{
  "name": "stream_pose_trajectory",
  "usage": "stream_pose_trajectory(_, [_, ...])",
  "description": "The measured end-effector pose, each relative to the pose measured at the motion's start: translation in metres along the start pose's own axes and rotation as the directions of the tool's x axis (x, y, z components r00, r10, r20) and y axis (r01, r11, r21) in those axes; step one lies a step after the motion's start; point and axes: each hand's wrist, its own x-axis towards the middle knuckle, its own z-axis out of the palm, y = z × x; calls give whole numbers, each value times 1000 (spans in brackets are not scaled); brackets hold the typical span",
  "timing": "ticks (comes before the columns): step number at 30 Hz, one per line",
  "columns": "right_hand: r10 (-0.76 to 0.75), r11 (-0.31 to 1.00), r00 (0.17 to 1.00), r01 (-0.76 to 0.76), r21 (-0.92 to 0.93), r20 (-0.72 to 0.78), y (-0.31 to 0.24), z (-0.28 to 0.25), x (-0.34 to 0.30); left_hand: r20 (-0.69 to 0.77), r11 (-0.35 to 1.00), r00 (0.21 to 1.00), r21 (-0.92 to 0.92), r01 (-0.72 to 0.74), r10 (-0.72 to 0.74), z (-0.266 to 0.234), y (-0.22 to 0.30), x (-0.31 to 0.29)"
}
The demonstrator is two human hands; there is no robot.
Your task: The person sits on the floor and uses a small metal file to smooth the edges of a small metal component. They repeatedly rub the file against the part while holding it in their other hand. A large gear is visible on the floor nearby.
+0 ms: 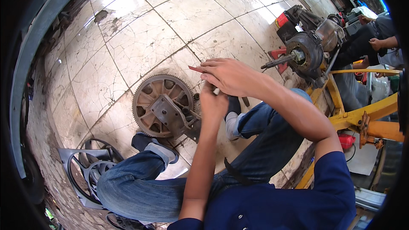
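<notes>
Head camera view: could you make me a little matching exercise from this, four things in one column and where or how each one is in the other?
Things:
1. Wheel
2. Red strip
3. Metal frame
4. Fan

Places, colours and states:
A. Yellow, at the picture's right
B. In the grip of the right hand
C. At the picture's lower left
D. Toothed around its rim, on the tiled floor

Pairs: 1-D, 2-B, 3-A, 4-C

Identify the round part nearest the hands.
The toothed wheel, just left of the left hand; the fan lies farther off at lower left, the shafted hub at upper right.
</notes>
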Motion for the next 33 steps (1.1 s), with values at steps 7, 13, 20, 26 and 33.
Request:
stream_pose_trajectory(7, [-53, 995, 997, 47, -93, -57, -12, -5, -10, -36, 900, 951, -333, 280, -308, -12, 5, 12])
stream_pose_trajectory(13, [-33, 994, 997, 25, -108, -66, -5, -3, -6, 72, 992, 995, -96, 81, -75, -2, -1, 2])
stream_pose_trajectory(20, [-31, 995, 998, 26, -92, -50, -11, -3, -9, 7, 958, 992, -257, 126, -129, -14, -4, 11])
stream_pose_trajectory(26, [-5, 997, 1000, 6, -76, 12, -8, -7, -4, -32, 956, 993, -274, 103, -116, 11, -3, -5])
stream_pose_trajectory(33, [3, 997, 1000, -5, -77, -26, -8, -9, -9, -46, 979, 990, -156, 127, -136, 1, 6, 1])
